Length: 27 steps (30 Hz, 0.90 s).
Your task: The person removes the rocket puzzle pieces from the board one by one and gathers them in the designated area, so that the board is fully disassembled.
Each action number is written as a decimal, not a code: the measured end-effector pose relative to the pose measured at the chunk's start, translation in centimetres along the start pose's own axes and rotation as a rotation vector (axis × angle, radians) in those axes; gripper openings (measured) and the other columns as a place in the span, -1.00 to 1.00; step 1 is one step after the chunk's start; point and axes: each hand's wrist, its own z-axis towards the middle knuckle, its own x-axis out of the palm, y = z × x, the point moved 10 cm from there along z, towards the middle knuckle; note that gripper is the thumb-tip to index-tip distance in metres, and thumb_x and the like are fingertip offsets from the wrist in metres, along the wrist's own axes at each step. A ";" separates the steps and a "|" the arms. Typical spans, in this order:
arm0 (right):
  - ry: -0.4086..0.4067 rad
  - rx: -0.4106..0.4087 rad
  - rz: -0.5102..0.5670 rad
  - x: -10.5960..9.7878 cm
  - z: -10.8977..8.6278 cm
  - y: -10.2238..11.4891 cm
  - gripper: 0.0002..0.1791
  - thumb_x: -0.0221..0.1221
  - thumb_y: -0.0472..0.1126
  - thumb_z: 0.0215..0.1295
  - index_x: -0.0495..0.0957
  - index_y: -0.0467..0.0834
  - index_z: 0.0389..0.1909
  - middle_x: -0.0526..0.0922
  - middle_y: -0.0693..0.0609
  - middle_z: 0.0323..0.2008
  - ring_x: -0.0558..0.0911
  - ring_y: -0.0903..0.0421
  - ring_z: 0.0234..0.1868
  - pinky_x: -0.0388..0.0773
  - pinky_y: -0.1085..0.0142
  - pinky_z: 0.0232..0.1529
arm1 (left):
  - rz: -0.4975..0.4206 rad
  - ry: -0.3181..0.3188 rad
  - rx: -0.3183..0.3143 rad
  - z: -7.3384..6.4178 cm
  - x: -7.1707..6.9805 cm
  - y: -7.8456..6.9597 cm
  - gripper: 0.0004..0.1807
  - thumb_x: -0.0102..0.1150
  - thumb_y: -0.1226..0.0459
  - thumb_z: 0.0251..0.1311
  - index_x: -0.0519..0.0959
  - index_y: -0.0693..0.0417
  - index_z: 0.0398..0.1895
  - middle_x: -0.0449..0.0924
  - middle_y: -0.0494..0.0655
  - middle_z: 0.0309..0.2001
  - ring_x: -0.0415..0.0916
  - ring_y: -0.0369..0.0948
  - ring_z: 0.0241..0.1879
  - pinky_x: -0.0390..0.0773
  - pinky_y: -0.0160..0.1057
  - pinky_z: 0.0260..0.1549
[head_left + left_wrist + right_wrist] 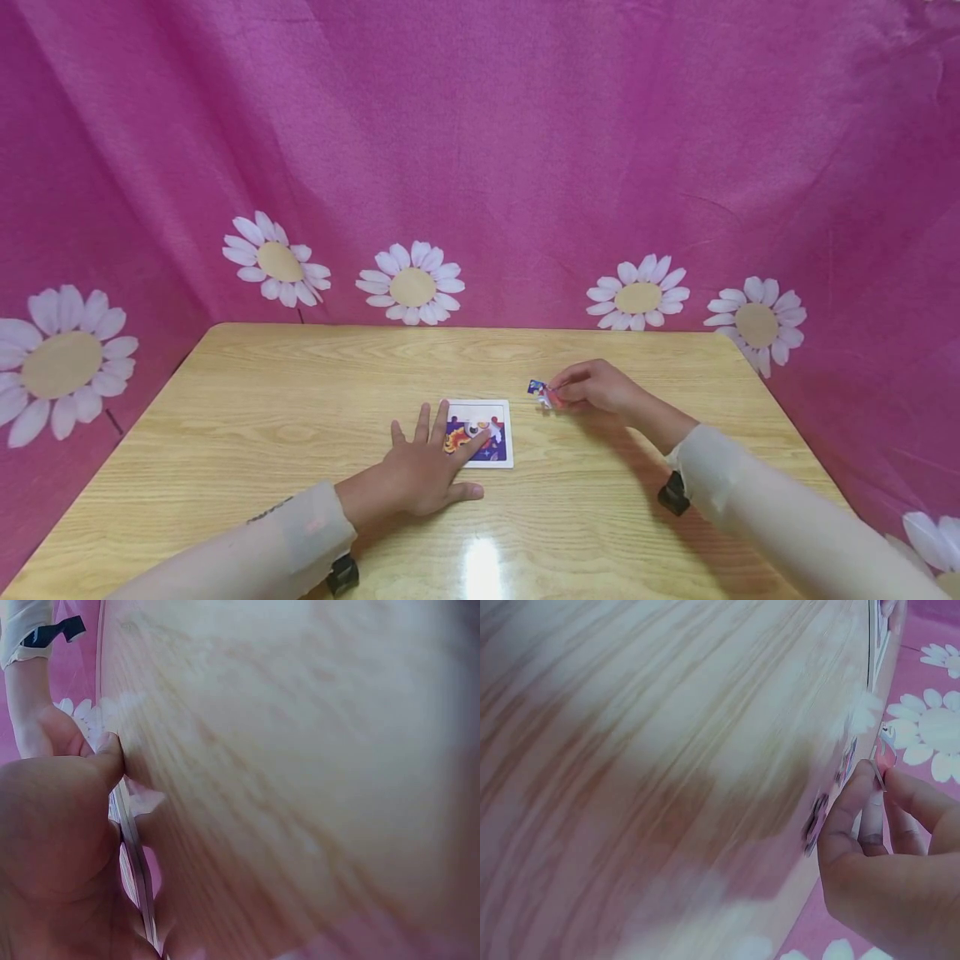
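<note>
My left hand [423,471] lies with fingers spread over the left side of a white-framed jigsaw puzzle [511,442], index fingertip on its picture. Purple and orange artwork fills the lower part of the puzzle; a pale strip shows along the top. In the left wrist view the puzzle's thin edge [133,847] stands beside the palm. Off to the right, my right hand [603,387] pinches a reddish puzzle piece [886,756] between thumb and fingertips. Other loose puzzle pieces [536,387] lie near those fingertips, and a dark-looking piece [815,823] shows beside them in the right wrist view.
The wooden table [300,375] has a light, grained top with a bright reflection near its front. A pink curtain [480,167] with large white daisies hangs behind and along both sides of it.
</note>
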 end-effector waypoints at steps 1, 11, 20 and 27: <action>-0.004 0.005 0.003 -0.2 -0.1 -0.1 -0.70 0.22 -0.43 0.37 0.61 -0.50 0.06 0.78 -0.02 -0.26 0.71 0.22 -0.28 0.69 0.28 -0.15 | 0.001 0.001 -0.001 0.0 0.0 0.0 -0.13 -0.19 -0.46 0.33 -0.09 -0.59 0.66 -0.32 0.33 0.65 -0.33 0.41 0.58 -0.03 0.65 0.27; -0.031 0.026 -0.010 -2.4 -1.1 -1.0 -0.68 0.23 -0.38 0.40 0.60 -0.49 0.09 0.77 0.02 -0.28 0.69 0.23 -0.30 0.68 0.32 -0.24 | -0.005 0.005 -0.007 0.2 0.0 0.0 -0.12 -0.19 -0.47 0.31 -0.08 -0.61 0.65 -0.31 0.32 0.65 -0.34 0.41 0.58 -0.05 0.65 0.27; -0.060 0.055 -0.060 -4.1 -1.8 -2.0 -0.71 0.21 -0.38 0.41 0.63 -0.46 0.06 0.77 0.01 -0.28 0.69 0.21 -0.29 0.67 0.32 -0.22 | -0.012 0.009 -0.011 0.2 0.0 0.1 -0.13 -0.18 -0.47 0.31 -0.07 -0.61 0.65 -0.31 0.31 0.65 -0.34 0.40 0.58 -0.06 0.65 0.27; -0.076 0.049 -0.065 -5.5 -2.2 -2.7 -0.69 0.20 -0.36 0.43 0.60 -0.48 0.09 0.77 0.01 -0.26 0.69 0.23 -0.28 0.68 0.33 -0.22 | -0.011 0.002 -0.008 0.0 -0.3 -0.1 -0.13 -0.17 -0.46 0.32 -0.05 -0.59 0.65 -0.28 0.32 0.65 -0.32 0.41 0.58 -0.03 0.65 0.26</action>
